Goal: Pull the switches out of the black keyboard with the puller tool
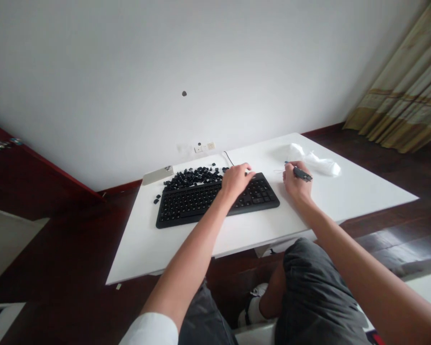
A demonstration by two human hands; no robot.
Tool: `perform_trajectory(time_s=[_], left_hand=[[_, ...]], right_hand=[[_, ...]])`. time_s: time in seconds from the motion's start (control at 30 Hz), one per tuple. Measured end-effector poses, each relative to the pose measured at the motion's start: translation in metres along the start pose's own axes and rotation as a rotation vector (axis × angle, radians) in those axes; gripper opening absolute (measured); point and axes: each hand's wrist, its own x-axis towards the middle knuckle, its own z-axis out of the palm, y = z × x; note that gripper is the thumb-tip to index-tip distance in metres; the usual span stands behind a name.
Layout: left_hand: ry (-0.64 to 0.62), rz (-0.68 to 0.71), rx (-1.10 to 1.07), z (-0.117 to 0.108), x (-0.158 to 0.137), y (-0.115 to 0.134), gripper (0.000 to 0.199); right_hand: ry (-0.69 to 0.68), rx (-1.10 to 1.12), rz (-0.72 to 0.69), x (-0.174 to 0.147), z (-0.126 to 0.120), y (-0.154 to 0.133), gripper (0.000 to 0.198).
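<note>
One black rectangular plastic keyboard lies under the left hand, fingers half-curled, grip indiscernible. Right of the keyboard, the right hand wraps its fingers around a dark slim tool. Leftward sweeping could scatter the small black keycaps behind the keyboard.
</note>
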Motion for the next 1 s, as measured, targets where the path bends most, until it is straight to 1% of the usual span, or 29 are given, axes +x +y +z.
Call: perform_trajectory(time_s=[0.1,0.17,0.23,0.3,0.37,0.43,0.47,0.53,0.57,0.63,0.7,0.77,0.83,0.9,1.0], left_hand=[[0.024,-0.123,0.053,-0.023,0.006,-0.049,0.022],[0.026,-0.175,0.075,-0.029,0.005,-0.074,0.022],[0.056,-0.188,0.115,-0.03,0.002,-0.089,0.023],[0.105,-0.175,0.145,-0.028,-0.002,-0.092,0.024],[0.152,-0.155,0.14,-0.027,-0.003,-0.086,0.023],[0.159,-0.099,0.088,-0.026,-0.004,-0.074,0.022],[0.136,-0.041,0.048,-0.025,-0.004,-0.067,0.021],[0.05,0.125,-0.031,-0.022,-0.006,-0.05,0.024],[-0.005,0.215,-0.06,-0.02,-0.008,-0.042,0.029],[-0.131,0.359,-0.078,-0.014,-0.013,-0.026,0.049],[-0.243,0.429,-0.062,-0.008,-0.018,-0.015,0.076],[-0.318,0.448,-0.034,-0.002,-0.023,-0.01,0.101],[-0.35,0.427,-0.01,0.003,-0.027,-0.009,0.117],[-0.354,0.388,0.001,0.007,-0.028,-0.009,0.122],[-0.312,0.326,-0.012,0.009,-0.027,-0.009,0.119]], right_hand=[[-0.018,-0.008,0.046,0.0,-0.001,-0.004,0.023],[-0.049,-0.026,0.047,-0.001,-0.002,-0.009,0.023],[-0.065,-0.055,0.039,-0.001,-0.003,-0.013,0.022],[-0.076,-0.085,0.021,-0.002,-0.004,-0.016,0.021],[-0.094,-0.096,0.013,-0.003,-0.004,-0.018,0.02],[-0.125,-0.07,0.02,-0.004,-0.005,-0.018,0.023],[-0.138,-0.05,0.019,-0.005,-0.006,-0.018,0.024],[-0.148,-0.009,0.016,-0.005,-0.007,-0.017,0.026],[-0.148,0.006,0.014,-0.006,-0.007,-0.017,0.026],[-0.145,0.021,0.01,-0.006,-0.008,-0.015,0.027],[-0.133,0.057,0.006,-0.007,-0.009,-0.013,0.028],[-0.12,0.114,-0.005,-0.008,-0.009,-0.011,0.032],[-0.127,0.15,-0.016,-0.008,-0.009,-0.009,0.036],[-0.151,0.167,-0.019,-0.009,-0.008,-0.009,0.039],[-0.194,0.185,-0.009,-0.009,-0.007,-0.01,0.044]])
